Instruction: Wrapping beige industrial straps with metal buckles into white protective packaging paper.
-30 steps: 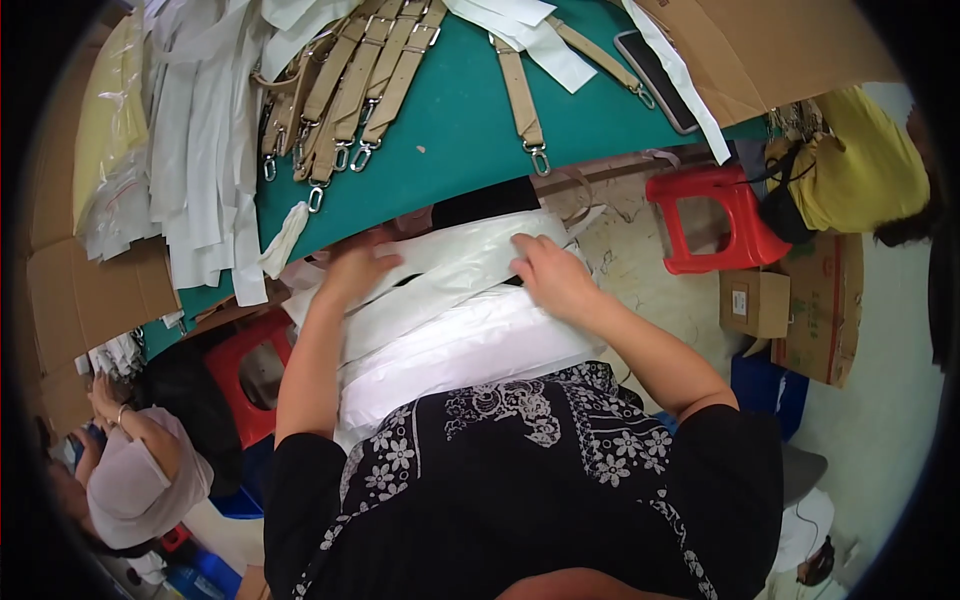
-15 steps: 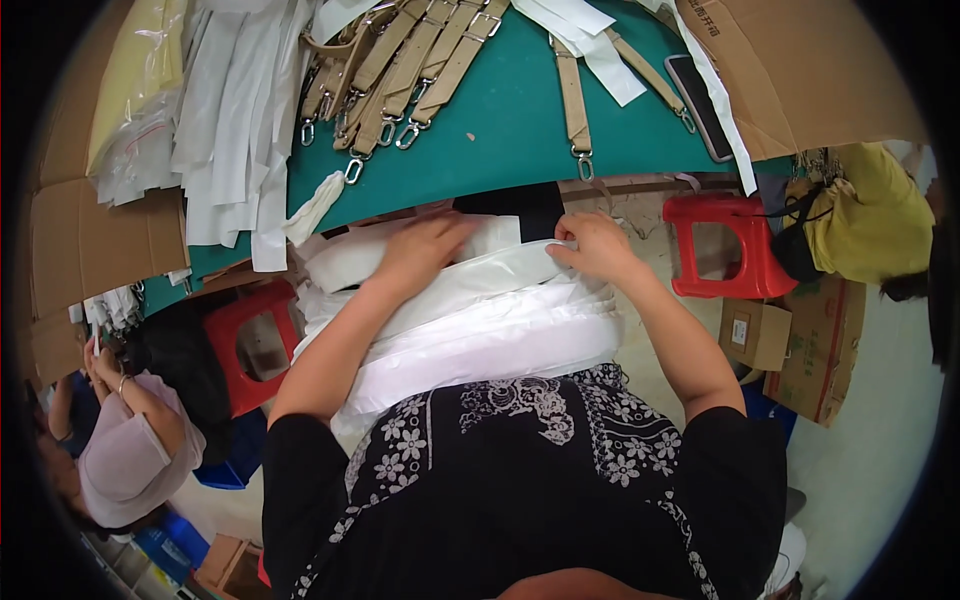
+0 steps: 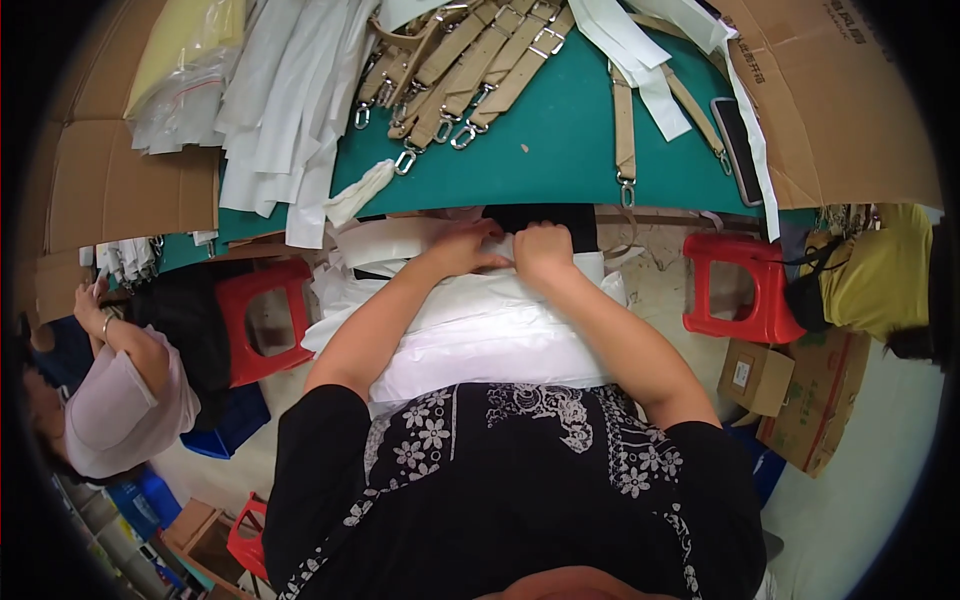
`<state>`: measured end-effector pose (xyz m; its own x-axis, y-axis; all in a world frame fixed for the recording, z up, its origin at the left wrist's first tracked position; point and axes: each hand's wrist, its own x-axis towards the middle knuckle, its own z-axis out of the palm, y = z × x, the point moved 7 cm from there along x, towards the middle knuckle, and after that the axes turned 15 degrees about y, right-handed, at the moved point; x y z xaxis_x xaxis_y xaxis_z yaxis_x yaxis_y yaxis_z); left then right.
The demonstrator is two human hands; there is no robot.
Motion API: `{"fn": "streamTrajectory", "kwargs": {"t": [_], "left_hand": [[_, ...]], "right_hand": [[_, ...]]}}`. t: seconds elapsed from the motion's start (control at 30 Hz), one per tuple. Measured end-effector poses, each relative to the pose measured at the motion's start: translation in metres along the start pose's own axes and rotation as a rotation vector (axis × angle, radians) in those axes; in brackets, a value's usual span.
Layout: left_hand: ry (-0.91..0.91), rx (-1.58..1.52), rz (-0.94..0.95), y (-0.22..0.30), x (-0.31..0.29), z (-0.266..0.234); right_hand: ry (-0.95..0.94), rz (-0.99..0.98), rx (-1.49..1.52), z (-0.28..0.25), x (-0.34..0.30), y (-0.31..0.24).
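Observation:
A pile of long white plastic-looking strips (image 3: 470, 345) lies across my lap. My left hand (image 3: 466, 247) and my right hand (image 3: 543, 250) meet over its far part, just below the table edge. A small bit of white strip shows between them. The fingers of my right hand are curled into a closed grip on it. My left thumb and fingers close in on the same spot from the left. Their tips are partly hidden, and so is anything inside the strip.
On the green table (image 3: 560, 165) lie tan straps (image 3: 480, 75) with metal buckles and clasps, white strips (image 3: 290, 110) hanging over the edge, and a phone (image 3: 736, 150). Red stools (image 3: 735, 320) stand on both sides. A co-worker (image 3: 125, 400) sits at left; a yellow-clad person (image 3: 880, 275) is at right.
My right hand has moved left to meet my left hand, and its fingers have curled closed. My left hand has shifted slightly right in the picture. The whole view has shifted too.

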<state>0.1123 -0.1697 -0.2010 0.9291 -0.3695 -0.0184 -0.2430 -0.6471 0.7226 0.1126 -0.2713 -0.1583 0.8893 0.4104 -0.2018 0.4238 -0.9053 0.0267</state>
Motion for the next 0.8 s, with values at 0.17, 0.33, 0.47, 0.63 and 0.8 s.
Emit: {"fn": "streamTrajectory", "kwargs": {"t": [0.17,0.33,0.47,0.63,0.8], "left_hand": [[0.012,-0.188,0.062,0.025,-0.001,-0.013],[0.193,-0.294,-0.111,0.091,0.011,-0.041],[0.569,-0.003,0.625,0.161,-0.007,-0.070],[0.848,0.452,0.378,0.138,-0.030,-0.175],[0.740,0.784,0.068,0.063,-0.050,-0.221]], "right_hand": [[-0.037,0.130,0.595,-0.039,-0.008,0.045],[0.241,0.487,1.054,-0.012,-0.025,0.133],[0.372,0.570,1.029,0.031,-0.034,0.169],[0.277,0.633,1.290,0.028,-0.044,0.156],[0.550,0.699,1.157,0.020,-0.051,0.158]]}}
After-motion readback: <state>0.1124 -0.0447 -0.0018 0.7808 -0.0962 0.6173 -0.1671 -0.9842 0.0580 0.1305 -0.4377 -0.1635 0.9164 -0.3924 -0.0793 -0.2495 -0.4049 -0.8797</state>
